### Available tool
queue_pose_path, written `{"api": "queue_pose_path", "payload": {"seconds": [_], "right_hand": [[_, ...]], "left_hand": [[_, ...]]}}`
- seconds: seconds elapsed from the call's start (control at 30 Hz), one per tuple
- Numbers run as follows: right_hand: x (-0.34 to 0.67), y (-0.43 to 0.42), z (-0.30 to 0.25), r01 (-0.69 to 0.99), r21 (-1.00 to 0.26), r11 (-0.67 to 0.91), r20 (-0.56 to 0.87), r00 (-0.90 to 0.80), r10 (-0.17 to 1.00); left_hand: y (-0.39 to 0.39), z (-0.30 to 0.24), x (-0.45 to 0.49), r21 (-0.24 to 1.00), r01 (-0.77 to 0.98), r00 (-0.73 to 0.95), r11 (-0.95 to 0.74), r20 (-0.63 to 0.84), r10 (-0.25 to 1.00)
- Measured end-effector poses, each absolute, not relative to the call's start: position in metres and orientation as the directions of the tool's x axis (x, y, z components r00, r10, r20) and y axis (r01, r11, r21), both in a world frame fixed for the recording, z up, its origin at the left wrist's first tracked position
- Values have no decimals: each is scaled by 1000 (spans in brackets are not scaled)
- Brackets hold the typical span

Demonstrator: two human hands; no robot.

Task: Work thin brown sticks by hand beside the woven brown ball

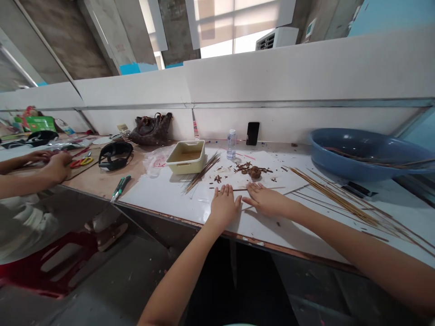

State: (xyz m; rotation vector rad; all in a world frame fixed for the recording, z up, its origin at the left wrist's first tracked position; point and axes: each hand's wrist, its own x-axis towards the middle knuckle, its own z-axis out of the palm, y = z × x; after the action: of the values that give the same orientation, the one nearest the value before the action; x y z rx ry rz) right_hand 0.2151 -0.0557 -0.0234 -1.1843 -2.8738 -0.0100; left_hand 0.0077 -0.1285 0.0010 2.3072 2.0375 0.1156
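Observation:
My left hand [224, 204] lies flat on the white tabletop, fingers stretched forward. Beside it my right hand [264, 199] is also flat, with its thumb pointing toward the left thumb. A thin dark stick [239, 189] runs crosswise under the fingertips of both hands; its part beneath the fingers is hidden. Just beyond the right fingers sits a brown dough-like lump [254, 172] among small brown rolled bits [243, 168]. To the right of my right forearm lies a bundle of thin tan sticks [335, 197].
A cream plastic basin [185, 166] stands left, with thin sticks [204, 171] alongside. Behind are a clear bottle [231, 146] and a phone [252, 133]. A large blue basin [360, 156] fills the back right. Cutters [121, 186] lie left, near another person's hands [56, 165].

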Motion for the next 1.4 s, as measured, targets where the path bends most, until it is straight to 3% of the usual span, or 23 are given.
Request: {"api": "queue_pose_path", "payload": {"seconds": [0.13, 0.3, 0.53, 0.83, 1.03, 1.27, 1.4], "right_hand": [[209, -52, -21, 734, -13, 679, 41, -678, 733], [231, -86, -44, 663, 12, 748, 133, -743, 656], [217, -51, -27, 708, -26, 706, 62, -703, 708], [230, -66, -41, 667, -24, 744, 95, -740, 666], [210, -45, -25, 743, -42, 668, -12, -669, 743], [230, -70, -47, 689, -29, 724, 70, -721, 689], [226, -54, -43, 693, -15, 721, 64, -719, 692]], "left_hand": [[-125, 4, 10, 91, 990, 106, -108, 28, 994], [-165, -17, 5, 58, 984, 163, -170, 106, 981], [-126, 0, 3, 62, 988, 139, -141, 38, 990], [-145, -26, -1, 69, 985, 145, -158, 165, 975], [-119, -11, -2, 99, 989, 100, -111, 107, 989], [-148, -20, -2, 72, 988, 124, -135, 137, 983], [-132, -11, -3, 78, 989, 122, -127, 75, 990]]}}
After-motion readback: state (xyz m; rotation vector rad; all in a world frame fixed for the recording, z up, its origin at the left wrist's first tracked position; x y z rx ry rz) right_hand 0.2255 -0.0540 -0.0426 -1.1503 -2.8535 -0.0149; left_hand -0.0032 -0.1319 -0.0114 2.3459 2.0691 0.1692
